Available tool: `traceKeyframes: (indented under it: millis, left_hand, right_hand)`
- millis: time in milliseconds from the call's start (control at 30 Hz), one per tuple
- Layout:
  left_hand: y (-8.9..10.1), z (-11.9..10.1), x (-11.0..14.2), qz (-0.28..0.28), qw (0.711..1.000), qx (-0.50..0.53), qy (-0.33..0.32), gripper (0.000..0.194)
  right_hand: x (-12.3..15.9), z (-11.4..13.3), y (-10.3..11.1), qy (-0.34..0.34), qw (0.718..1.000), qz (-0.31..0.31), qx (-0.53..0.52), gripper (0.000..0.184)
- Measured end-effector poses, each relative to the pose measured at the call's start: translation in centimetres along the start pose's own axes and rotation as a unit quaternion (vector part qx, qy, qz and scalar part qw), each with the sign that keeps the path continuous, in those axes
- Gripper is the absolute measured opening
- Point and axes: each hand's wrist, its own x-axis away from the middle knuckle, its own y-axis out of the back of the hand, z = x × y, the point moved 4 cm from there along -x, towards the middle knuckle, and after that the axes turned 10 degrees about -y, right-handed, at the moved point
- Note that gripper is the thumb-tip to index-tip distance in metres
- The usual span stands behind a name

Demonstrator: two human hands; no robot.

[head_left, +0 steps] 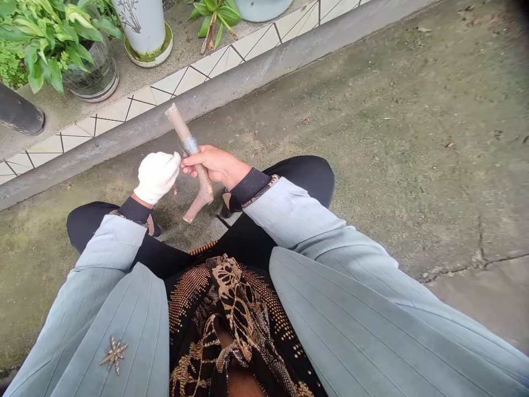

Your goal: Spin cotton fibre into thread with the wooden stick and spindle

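My right hand (217, 165) grips a peeled, forked wooden stick (203, 184) around its middle, with the fork pointing down towards my knees. A band of silver wire (190, 145) is wound around the stick just above my right hand, and a thin strand curves off it to the left. My left hand (157, 176) wears a white knitted glove and is bunched close beside the stick. The tip of the glove is at or touching my right fingers. The glove hides the left fingers, so I cannot tell whether they pinch the strand.
Rough concrete ground (372, 138) spreads below and to the right. A raised grey curb (231, 82) with a tiled strip (182, 80) runs diagonally behind the hands. Beyond stand a leafy potted plant (45, 49) and a white pot (140, 27). My black-trousered knees (306, 176) flank the hands.
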Motion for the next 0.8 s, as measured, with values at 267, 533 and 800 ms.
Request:
traceKeyframes:
  millis: [267,533,800]
  left_hand:
    - [0.4,-0.3,-0.2,-0.015,1.0,0.016,0.008,0.037]
    - [0.8,-1.3,-0.4,-0.002,0.998,0.038,0.057,0.031]
    - [1.0,-1.8,-0.9,-0.006,0.997,0.03,0.064,0.019]
  right_hand:
    - [-0.8,-0.6,0.4,0.012,1.0,0.009,0.0,0.024]
    - [-0.5,0.0,0.1,0.077,0.996,-0.013,0.036,0.03]
    - [-0.6,0.0,0.4,0.11,0.985,-0.075,0.106,0.036]
